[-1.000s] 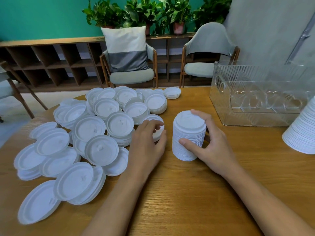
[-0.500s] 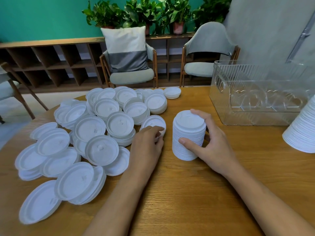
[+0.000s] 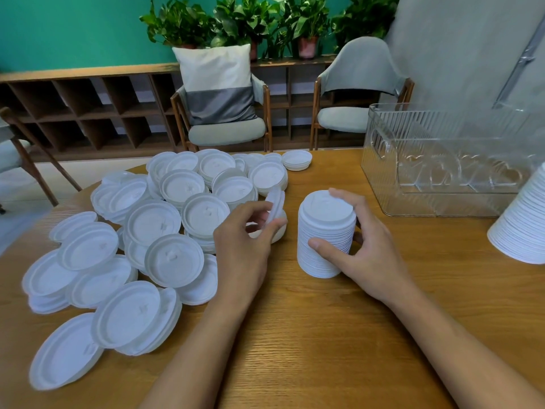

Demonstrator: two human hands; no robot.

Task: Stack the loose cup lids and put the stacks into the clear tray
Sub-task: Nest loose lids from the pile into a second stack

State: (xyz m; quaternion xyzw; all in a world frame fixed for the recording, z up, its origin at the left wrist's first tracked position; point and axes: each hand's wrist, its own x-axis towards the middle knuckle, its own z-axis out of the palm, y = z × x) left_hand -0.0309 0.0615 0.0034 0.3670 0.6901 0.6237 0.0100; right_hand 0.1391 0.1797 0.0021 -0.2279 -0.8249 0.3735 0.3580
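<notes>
Loose white cup lids [image 3: 153,222] lie in a wide heap across the left half of the wooden table. A tall stack of lids [image 3: 324,234] stands at the table's middle, and my right hand [image 3: 362,249] grips it with the thumb in front and the fingers round the back and top. Just left of the stack, my left hand [image 3: 244,246] pinches a single lid [image 3: 276,202], tilted up on edge above a small pile of lids. The clear tray [image 3: 442,160], ribbed and transparent, stands at the back right with no lids visible in it.
Another tall stack of white lids [image 3: 525,228] leans in at the right edge. A small separate pile of lids [image 3: 297,160] sits near the table's far edge. Two chairs, a shelf unit and potted plants stand beyond the table.
My left hand has lifted one lid off the small pile beside the stack and tipped it on edge. My right hand keeps its hold on the tall stack.
</notes>
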